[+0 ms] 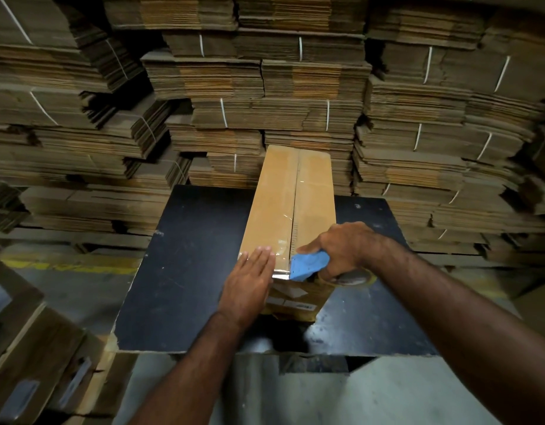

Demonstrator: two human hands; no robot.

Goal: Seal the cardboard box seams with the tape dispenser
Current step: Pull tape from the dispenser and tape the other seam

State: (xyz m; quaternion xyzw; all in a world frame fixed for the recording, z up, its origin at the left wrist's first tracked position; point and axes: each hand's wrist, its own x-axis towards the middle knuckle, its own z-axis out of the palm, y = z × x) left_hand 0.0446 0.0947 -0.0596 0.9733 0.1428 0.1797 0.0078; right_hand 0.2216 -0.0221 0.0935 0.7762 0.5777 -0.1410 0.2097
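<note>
Left hand (249,283) laid flat, fingers straight and together, on the near left part of the cardboard box (288,210) top, palm hanging over the near edge. Pressing there, most likely, to pin the carton and smooth down the strip end while the other hand pulls. Right hand (341,250) curled tight round the tape dispenser (309,266), thumb stretched along its upper side. Blue plastic nose tipped onto the box's near top edge, just right of the left fingertips; brownish tape roll half hidden beneath the palm. Short silvery span of clear tape (280,275) stretched taut between nose and edge, seemingly about to be cut or carried down the front face.

Box long and narrow, plain matte brown board, lying lengthwise from the table's (179,271) near middle out past its far edge. Glossy film glinting along the centre seam, wrinkled in places. White labels on the near face, too blurred to read. Table top black, scuffed, chipped along the near-left corner. Behind and to both sides, bundles of flattened corrugated cartons (295,87) strapped with white bands, fluted edges showing.
</note>
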